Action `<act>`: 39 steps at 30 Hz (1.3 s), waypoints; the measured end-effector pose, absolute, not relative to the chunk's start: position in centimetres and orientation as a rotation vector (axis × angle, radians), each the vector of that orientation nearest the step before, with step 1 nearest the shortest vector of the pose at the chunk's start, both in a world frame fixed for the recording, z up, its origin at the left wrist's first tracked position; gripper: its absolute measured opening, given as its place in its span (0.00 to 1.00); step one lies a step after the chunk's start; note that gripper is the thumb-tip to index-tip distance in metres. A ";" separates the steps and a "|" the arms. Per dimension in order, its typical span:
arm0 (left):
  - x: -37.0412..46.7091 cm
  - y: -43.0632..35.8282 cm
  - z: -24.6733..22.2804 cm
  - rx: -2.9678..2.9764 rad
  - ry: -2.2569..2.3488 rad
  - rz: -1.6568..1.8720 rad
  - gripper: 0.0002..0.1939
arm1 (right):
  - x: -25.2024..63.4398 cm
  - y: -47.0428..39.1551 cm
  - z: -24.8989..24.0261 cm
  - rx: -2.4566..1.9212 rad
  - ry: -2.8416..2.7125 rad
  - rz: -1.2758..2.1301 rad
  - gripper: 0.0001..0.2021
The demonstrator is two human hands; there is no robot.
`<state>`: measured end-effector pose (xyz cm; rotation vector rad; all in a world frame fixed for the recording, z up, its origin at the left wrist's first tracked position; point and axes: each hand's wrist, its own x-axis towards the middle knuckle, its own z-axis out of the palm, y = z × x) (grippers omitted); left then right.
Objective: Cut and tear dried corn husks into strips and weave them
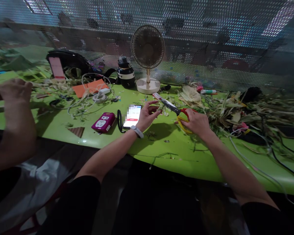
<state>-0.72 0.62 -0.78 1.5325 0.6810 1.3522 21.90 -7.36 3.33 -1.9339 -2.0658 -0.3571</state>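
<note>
My right hand (pixel 198 122) grips a pair of scissors (pixel 171 106) by its red and yellow handles. The dark blades point up and left, past the fingertips of my left hand (pixel 147 115). My left hand, with a pale watch band (pixel 137 131) at its wrist, is curled in a loose pinch. A small green plant piece (pixel 162 107) shows at its fingertips, below the blades; its far end is hard to make out. Just left of that hand lies a lit phone (pixel 133 118) with a black strap (pixel 119 120).
A magenta power-outlet box (pixel 103 123) sits left of the phone. Behind stand a desk fan (pixel 148 49) and a dark bottle (pixel 126 76). Dried husks (pixel 225 114) and cables (pixel 257 166) spread at the right. Another person's hand (pixel 16 89) is at far left. A perforated screen (pixel 198 32) rises behind.
</note>
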 end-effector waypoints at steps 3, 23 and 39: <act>-0.9 0.9 -0.7 1.488 0.711 1.378 0.29 | 22.0 -7.4 3.9 -1.868 -1.945 0.050 0.29; -1.1 1.6 -0.3 1.424 0.646 1.489 0.22 | 22.2 -8.9 3.7 -1.263 -1.617 1.542 0.27; -1.0 1.2 -0.3 1.473 0.622 1.504 0.21 | 22.4 -8.5 3.1 -1.181 -1.493 1.670 0.27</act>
